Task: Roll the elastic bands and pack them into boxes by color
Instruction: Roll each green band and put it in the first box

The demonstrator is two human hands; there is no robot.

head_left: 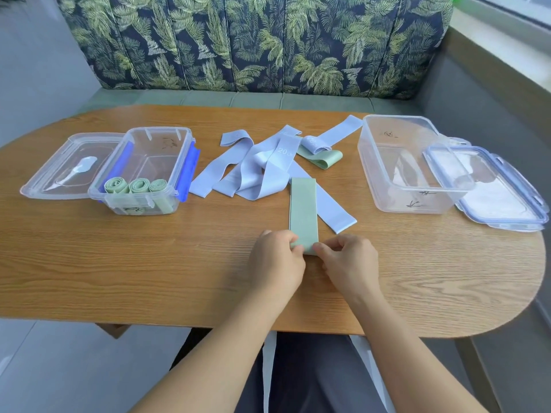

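Observation:
A flat green elastic band point(302, 210) lies lengthwise on the wooden table point(149, 263), its far end resting over a blue band. My left hand point(275, 260) and my right hand point(347, 263) pinch its near end from either side. Behind it sprawls a heap of several pale blue bands point(253, 168), with another green band point(323, 158) at the heap's right edge. The clear box on the left point(143, 144) holds three rolled green bands point(138, 186). Nothing lies in the clear box on the right point(387, 162).
A clear lid point(65, 168) lies left of the left box. A blue-rimmed lid point(501, 198) leans against the right box near the table's right edge. A leaf-patterned bench back point(256, 43) runs behind the table.

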